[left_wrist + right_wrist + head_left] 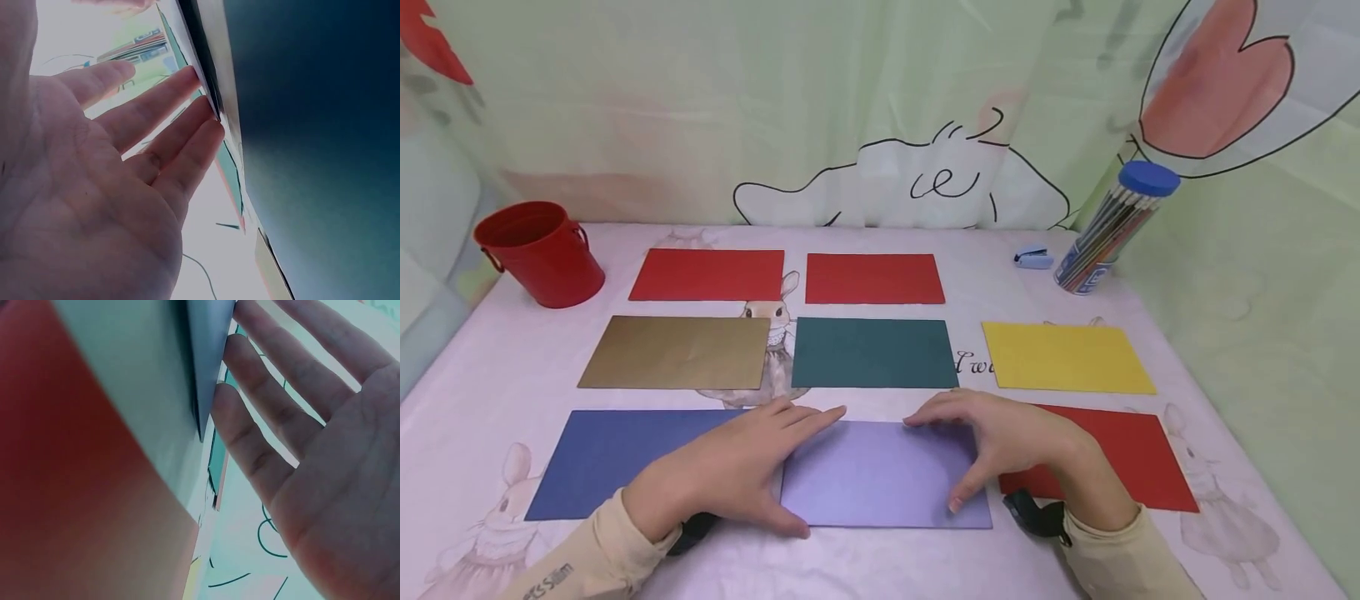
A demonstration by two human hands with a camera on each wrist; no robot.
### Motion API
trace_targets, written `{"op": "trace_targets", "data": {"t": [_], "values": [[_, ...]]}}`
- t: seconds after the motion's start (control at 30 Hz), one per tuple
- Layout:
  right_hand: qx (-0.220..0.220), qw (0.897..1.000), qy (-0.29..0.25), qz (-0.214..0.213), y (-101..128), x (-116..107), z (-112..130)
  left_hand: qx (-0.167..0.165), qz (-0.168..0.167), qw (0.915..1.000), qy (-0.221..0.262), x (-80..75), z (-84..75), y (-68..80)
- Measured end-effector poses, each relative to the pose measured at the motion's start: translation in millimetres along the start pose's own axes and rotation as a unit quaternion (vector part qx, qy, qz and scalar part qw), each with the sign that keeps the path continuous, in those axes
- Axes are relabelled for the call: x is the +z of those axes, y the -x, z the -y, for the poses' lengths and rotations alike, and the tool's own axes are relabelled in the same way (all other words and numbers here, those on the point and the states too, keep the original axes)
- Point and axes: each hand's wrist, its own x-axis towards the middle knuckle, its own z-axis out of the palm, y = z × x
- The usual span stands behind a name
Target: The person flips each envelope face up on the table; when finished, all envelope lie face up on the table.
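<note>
A lilac sheet of card [880, 483] lies at the front middle of the table. My left hand [737, 467] is at its left edge, fingers extended and thumb apart near the front corner. In the left wrist view the fingertips [209, 119] meet the sheet's edge. Over the sheet's right part is my right hand [1015, 433], its fingers reaching to the far edge and its thumb spread toward the near side. The right wrist view shows straight fingers [240, 425] against the lilac edge. A blue sheet [617, 450] is partly under my left forearm; a red sheet [1120, 458] lies beside my right wrist.
Farther back lie gold [677, 354], dark green [874, 354] and yellow [1067, 358] sheets, then two red sheets, left [707, 275] and right [874, 279]. A red bucket [550, 258] stands back left. Back right are a blue stapler [1033, 257] and a tilted pencil tub [1112, 229].
</note>
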Motion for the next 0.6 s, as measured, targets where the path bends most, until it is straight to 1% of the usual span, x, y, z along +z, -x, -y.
{"op": "trace_targets", "data": {"t": [0.23,0.43,0.53,0.6], "values": [[-0.003,1.0,0.01,0.006,0.7,3.5,-0.9,-0.013,-0.009,0.9997,0.017,-2.0,-0.7,2.4],[-0.029,0.999,0.028,0.009,1.3,6.0,1.4,-0.031,-0.005,0.9992,0.023,-3.8,-1.8,5.6],[-0.025,0.999,0.044,0.018,3.2,6.3,4.2,-0.034,-0.004,0.9992,0.02,-5.0,-2.3,6.6],[-0.009,0.998,0.059,0.025,4.7,7.0,6.8,-0.034,-0.004,0.9992,0.018,-5.9,-2.4,6.3]]}}
